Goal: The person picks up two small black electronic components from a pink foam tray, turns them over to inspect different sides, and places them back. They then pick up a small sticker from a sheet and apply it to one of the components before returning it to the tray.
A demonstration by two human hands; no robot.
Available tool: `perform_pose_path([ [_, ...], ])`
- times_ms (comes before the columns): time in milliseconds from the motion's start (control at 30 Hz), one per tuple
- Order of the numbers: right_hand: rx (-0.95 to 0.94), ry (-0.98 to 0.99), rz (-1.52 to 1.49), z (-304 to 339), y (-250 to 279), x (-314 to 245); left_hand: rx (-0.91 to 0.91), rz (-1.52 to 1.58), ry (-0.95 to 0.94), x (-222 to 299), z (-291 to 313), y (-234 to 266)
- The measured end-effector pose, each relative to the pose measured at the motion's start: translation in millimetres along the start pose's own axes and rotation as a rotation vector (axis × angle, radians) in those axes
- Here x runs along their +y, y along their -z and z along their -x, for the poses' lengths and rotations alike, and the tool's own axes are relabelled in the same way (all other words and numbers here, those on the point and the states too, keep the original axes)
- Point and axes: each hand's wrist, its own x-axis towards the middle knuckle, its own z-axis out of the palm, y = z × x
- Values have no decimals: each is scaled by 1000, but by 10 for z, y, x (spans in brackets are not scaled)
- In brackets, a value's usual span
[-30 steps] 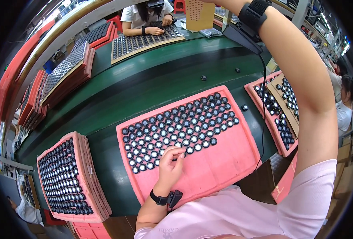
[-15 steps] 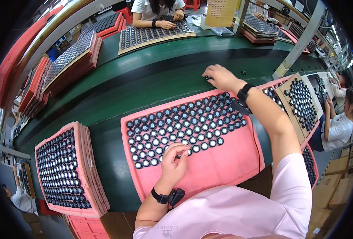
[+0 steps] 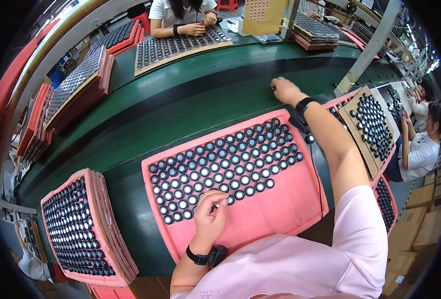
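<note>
A pink foam tray lies in front of me. Rows of small black round parts with pale or silvery centres stand in its far and left portion. Over the near edge of these rows is my left hand, thumb and fingers curled together; what they pinch, if anything, is hidden. My right hand reaches out over the green conveyor belt, beyond the tray's far right corner. Its fingers are closed, and a small dark piece shows at the fingertips, seemingly another black round part.
At left stands a stack of pink trays filled with parts. A cardboard sheet of loose parts lies at right, near a metal post. Across the belt, a person's hands work over a filled board.
My right hand has moved right and slightly farther out over the belt. My left hand stays curled over the near row. The whole view has shifted slightly, the tray appearing lower and to the left.
</note>
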Motion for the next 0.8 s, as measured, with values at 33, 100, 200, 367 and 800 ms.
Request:
perform_pose_path([
  [33,10,-78,22,18,25,134,3,-6,14,-13,2,11],
  [100,22,-169,48,26,29,302,-5,-13,37,-34,-12,9],
  [200,12,-230,53,128,-32,638,-37,-27,45,-18,-30,2],
  [367,65,-97,27,115,-146,654,-43,-1,43,9,-56,-67],
  [800,-153,717,-674,2148,465,-2139,-62,404,342,55,-5,-52],
])
